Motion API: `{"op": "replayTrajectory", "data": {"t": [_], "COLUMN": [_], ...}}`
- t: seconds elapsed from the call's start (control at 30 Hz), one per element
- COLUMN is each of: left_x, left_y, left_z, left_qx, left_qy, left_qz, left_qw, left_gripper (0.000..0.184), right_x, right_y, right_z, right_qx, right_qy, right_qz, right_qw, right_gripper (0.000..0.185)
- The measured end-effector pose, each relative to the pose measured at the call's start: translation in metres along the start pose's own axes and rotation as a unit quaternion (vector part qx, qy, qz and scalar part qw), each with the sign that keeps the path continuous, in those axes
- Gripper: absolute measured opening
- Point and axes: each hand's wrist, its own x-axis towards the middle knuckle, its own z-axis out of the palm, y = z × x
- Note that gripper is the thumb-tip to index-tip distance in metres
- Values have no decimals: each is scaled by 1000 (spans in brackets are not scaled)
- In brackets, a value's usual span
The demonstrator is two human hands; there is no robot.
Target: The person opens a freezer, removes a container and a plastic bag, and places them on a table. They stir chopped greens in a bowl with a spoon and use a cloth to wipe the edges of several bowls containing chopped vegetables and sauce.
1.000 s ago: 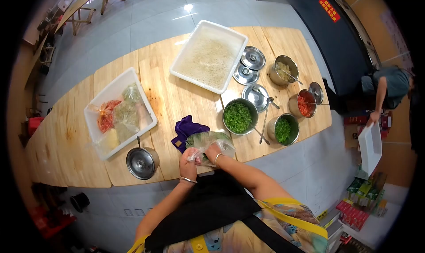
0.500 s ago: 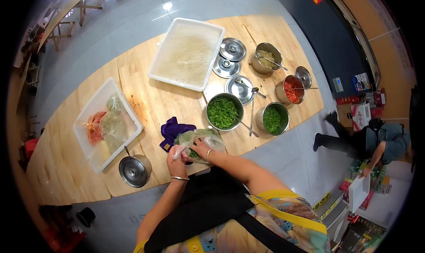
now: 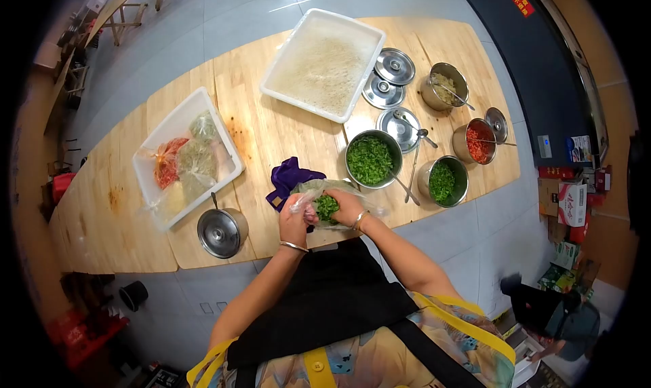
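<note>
A clear plastic bag (image 3: 366,203) with chopped greens (image 3: 327,209) inside lies at the table's front edge. My left hand (image 3: 294,217) is closed on the gathered plastic at the bag's left side. At the bag's mouth, my right hand (image 3: 347,207) curls around the chopped greens, its fingertips partly hidden by them. A purple cloth (image 3: 290,178) lies just behind my left hand. Beyond the bag stands a steel pot of chopped greens (image 3: 369,159) with a spoon in it.
Farther right are a smaller greens pot (image 3: 443,182), a red chopped pot (image 3: 473,142) and a pale minced pot (image 3: 444,87). A white tray (image 3: 271,89) stands behind. Left are a bin of bagged ingredients (image 3: 234,159) and a lidded pot (image 3: 220,233). A person (image 3: 576,327) bends at lower right.
My right hand has shifted from on top of the bag to its opening, and more greens show between my hands. My view has turned. The other person has bent lower.
</note>
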Motion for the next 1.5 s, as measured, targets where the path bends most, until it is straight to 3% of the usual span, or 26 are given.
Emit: {"op": "replayTrajectory", "data": {"t": [0.3,0.57,0.7,0.8,0.97,1.07,1.17,1.3,1.37,1.5], "left_x": [16,21,22,21,16,11,6,0,-1,-5], "left_y": [-1,-3,-5,-4,-4,-4,-4,-2,-1,4], "left_z": [12,14,12,13,11,10,9,8,8,7], "left_qx": [-14,-3,-5,-8,-13,-5,-6,-1,7,3], "left_qy": [-4,10,16,27,27,25,24,21,29,34], "left_qz": [-7,-38,-40,-43,-35,-27,-16,-19,-16,-16], "left_qw": [1000,999,999,999,999,999,1000,1000,999,999], "left_gripper": [16,16,15,15,13,12,11,11,11,10], "right_x": [-6,-7,9,27,33,31,25,26,23,20], "right_y": [-20,-43,-11,28,27,16,4,21,12,-4], "right_z": [-34,-112,-128,-124,-130,-137,-138,-128,-129,-128], "right_qx": [59,68,-25,-175,-223,-212,-179,-213,-227,-223], "right_qy": [80,130,143,73,41,52,105,83,133,171], "right_qz": [-53,-72,-23,44,51,24,5,-34,-97,-97], "right_qw": [994,987,989,981,973,976,978,973,960,955], "right_gripper": [43,46,46,52,55,37,30,25,23,18]}}
